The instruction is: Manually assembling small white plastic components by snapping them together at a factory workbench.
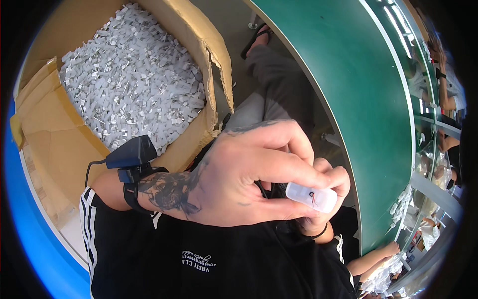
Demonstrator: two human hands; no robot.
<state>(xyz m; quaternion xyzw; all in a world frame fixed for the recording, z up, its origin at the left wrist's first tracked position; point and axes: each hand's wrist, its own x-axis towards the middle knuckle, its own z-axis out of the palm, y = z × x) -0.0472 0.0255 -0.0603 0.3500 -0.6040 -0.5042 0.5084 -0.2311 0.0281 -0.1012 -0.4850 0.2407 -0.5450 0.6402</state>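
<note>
Near the middle, my left hand [249,172] is closed, its thumb and index finger pinching a small white plastic piece [301,194]. The piece is oblong with rounded corners. A dark dot and a thin reddish line show on its face. Behind it, my right hand [340,180] is closed with bent fingers against the far end of the piece. My left hand and the piece cover part of the right hand. A strapped black device [132,154] sits on my left forearm, and a dark beaded bracelet [321,231] circles my right wrist.
A torn cardboard box [199,30] at the upper left holds a heap of small white plastic parts [134,74], some with metal pins. A green table [348,65] curves along the right. Another person's hand [391,249] rests near white pieces at the lower right.
</note>
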